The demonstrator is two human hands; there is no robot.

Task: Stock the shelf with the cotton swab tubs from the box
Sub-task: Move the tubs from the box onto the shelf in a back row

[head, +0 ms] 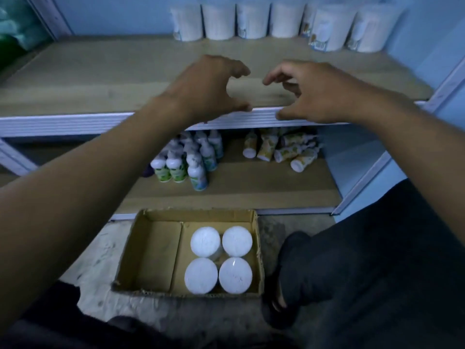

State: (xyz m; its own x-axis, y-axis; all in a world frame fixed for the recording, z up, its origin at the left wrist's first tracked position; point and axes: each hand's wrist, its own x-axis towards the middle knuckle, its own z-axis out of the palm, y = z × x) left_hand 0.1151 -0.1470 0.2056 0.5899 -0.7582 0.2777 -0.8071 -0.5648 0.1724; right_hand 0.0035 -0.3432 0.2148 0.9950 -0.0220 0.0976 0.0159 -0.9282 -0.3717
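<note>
From the head camera, the person's dark-clothed legs [377, 260] are filling the bottom edge, cut off by it. Beyond them a cardboard box [148, 258] is holding four round white-lidded tubs [219, 259]. Above the box, the left hand [206, 89] and right hand [312, 94] are hovering over the wooden shelf [100, 79], fingers curved wide, holding nothing. Blurred tubs [276, 20] are lining the shelf's back.
</note>
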